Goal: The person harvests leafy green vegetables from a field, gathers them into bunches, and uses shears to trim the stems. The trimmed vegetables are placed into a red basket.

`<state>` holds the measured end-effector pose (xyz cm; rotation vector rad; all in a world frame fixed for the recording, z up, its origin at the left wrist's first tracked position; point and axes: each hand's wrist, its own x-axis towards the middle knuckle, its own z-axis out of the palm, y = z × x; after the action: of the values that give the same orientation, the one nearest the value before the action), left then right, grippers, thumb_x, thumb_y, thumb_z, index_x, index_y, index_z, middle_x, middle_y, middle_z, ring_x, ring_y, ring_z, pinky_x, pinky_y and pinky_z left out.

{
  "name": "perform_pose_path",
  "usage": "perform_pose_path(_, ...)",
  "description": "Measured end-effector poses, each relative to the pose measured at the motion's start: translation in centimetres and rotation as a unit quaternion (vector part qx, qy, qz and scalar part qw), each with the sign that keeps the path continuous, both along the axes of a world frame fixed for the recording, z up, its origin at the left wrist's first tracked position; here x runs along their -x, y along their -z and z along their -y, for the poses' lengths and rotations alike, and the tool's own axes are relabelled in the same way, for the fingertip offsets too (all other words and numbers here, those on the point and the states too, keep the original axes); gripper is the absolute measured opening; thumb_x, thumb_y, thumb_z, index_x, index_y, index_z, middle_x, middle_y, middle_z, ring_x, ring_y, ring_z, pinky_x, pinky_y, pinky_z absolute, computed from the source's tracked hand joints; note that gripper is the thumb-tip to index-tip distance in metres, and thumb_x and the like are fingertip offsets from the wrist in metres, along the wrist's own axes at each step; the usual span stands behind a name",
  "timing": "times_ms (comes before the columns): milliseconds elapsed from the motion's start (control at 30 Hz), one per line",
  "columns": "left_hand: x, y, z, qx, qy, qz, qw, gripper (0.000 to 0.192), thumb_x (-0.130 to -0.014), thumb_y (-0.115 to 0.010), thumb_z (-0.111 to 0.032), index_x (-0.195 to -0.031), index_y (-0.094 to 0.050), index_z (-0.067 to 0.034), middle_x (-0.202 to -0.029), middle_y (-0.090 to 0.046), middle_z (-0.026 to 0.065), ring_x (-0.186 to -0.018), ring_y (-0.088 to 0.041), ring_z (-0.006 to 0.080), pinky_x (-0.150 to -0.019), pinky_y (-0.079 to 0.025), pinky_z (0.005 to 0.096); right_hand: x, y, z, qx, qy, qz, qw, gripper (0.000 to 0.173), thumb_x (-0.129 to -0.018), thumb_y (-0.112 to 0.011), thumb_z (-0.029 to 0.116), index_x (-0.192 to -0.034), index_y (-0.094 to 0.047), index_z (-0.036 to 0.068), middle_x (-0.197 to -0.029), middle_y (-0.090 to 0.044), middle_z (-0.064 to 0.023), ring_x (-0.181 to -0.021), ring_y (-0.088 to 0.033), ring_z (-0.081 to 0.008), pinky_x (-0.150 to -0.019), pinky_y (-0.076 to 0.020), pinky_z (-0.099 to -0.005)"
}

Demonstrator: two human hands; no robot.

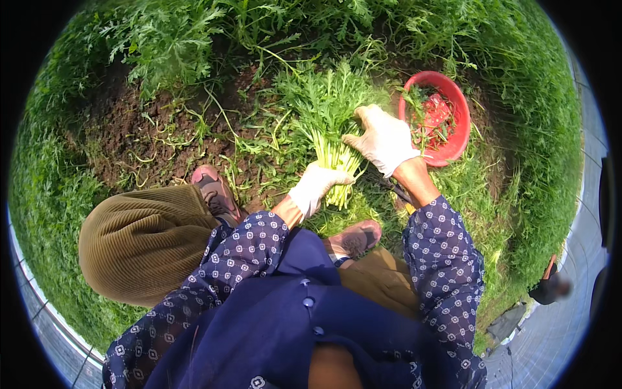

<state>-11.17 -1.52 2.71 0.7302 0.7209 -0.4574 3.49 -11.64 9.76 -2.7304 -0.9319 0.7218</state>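
Note:
My left hand (pixel 320 187), in a pale glove, is closed around the lower stems of a bunch of leafy greens (pixel 335 104) with deeply cut leaves, like garland chrysanthemum. The cut stem ends stick out below my fist, and the leaves point away from me. At the bunch's right side is my right hand (pixel 384 138), also gloved, with thumb and fingers apart against the leaves and stems. A red plastic basin (pixel 464 121) stands just right of that hand. Partly hidden under my right wrist is a dark tool handle (pixel 402 193) with a yellow part; its kind is unclear.
Standing greens (pixel 170 46) grow ahead and along both sides. Bare soil (pixel 121 131) with loose stems lies front left. My shoes (pixel 357 238) flank the work spot. Red pieces and leaf scraps lie in the basin. Another person (pixel 549 287) is at far right, near plastic sheeting (pixel 563 330).

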Motion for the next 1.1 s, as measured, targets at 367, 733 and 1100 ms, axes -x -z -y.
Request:
perform_pose_path(367, 0.0, -0.7, 0.5, 0.019, 0.003, 0.015, 1.0, 0.03, -0.075, -0.073, 0.001, -0.104, -0.066, 0.001, -0.087, -0.07, 0.0088, -0.071, -0.066, 0.016, -0.065, -0.055, 0.0299, 0.0, 1.0, -0.3, -0.046, 0.019, 0.052, 0.997, 0.024, -0.082, -0.058, 0.027, -0.093, -0.064, 0.006, -0.092, -0.065, -0.0185, -0.087, -0.065, -0.0367, -0.077, -0.0515, -0.0443)
perform_pose_path(733, 0.6, -0.4, 0.4, 0.009, 0.01, 0.0, 1.0, 0.028, -0.074, -0.073, -0.002, -0.101, -0.068, 0.0, -0.09, -0.07, 0.0059, -0.084, -0.064, 0.0149, -0.079, -0.05, 0.0302, -9.0, 0.7, 0.3, -0.529, 0.354, -0.076, 0.767, 0.01, -0.09, -0.065, 0.012, -0.094, -0.067, 0.003, -0.091, -0.071, -0.0064, -0.069, -0.065, -0.0123, -0.062, -0.0505, -0.024)
perform_pose_path(1100, 0.5, -0.5, 0.6, -0.001, -0.005, -0.009, 1.0, 0.023, -0.074, -0.073, 0.0, -0.096, -0.065, 0.001, -0.083, -0.068, 0.0083, -0.068, -0.065, 0.0157, -0.062, -0.054, 0.0291, 0.4, 0.0, -3.0, -0.009, -0.037, -0.092, 0.995, 0.036, -0.077, -0.072, 0.036, -0.101, -0.068, 0.008, -0.086, -0.069, -0.0115, -0.086, -0.067, -0.029, -0.076, -0.0519, -0.0375)
